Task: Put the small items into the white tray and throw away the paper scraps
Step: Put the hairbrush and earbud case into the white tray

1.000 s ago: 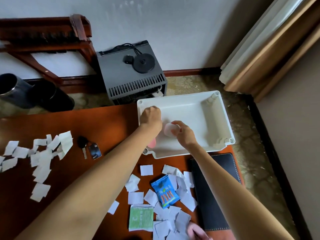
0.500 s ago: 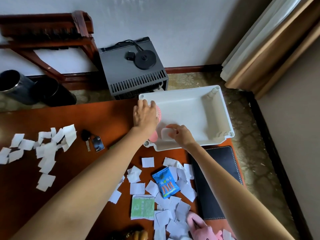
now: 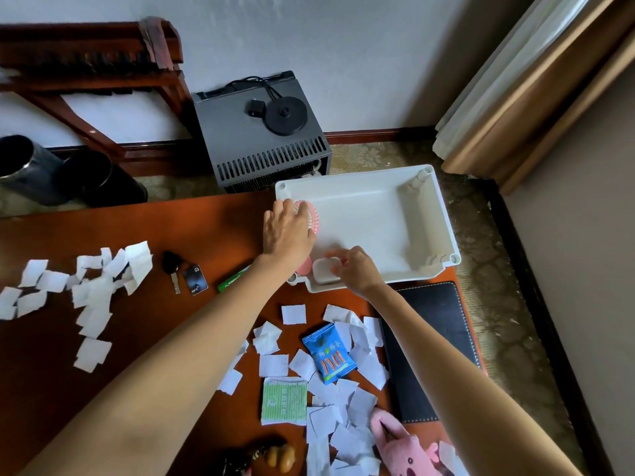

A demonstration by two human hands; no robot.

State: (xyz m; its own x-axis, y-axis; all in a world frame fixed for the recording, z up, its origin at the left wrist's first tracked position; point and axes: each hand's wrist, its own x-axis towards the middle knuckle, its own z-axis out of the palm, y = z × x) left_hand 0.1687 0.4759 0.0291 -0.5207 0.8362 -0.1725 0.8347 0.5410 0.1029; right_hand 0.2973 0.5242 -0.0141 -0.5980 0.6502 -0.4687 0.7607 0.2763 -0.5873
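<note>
The white tray (image 3: 443, 214) sits at the far right of the brown table. A pink hand fan (image 3: 312, 218) lies along its left inner side. My left hand (image 3: 287, 231) rests on the fan with straight fingers. A small white rounded case (image 3: 321, 273) sits in the tray's near-left corner, and my right hand (image 3: 355, 269) pinches its right edge with curled fingers. Paper scraps lie in a left pile (image 3: 92, 297) and a centre pile (image 3: 357, 389). Among the centre scraps are a blue snack packet (image 3: 330, 353) and a green sachet (image 3: 284, 401).
A key (image 3: 171, 269) with an NFC tag (image 3: 196, 283) and a green stick (image 3: 233, 281) lie left of my arm. A pink plush (image 3: 402, 444) and a brown figure (image 3: 278, 458) sit at the near edge. A black pad (image 3: 433, 345) lies right. A black box (image 3: 261, 139) and bins (image 3: 31, 170) stand on the floor.
My left hand went from a fist to flat fingers on the pink fan in the tray. My right hand brought the white case down into the tray's near-left corner.
</note>
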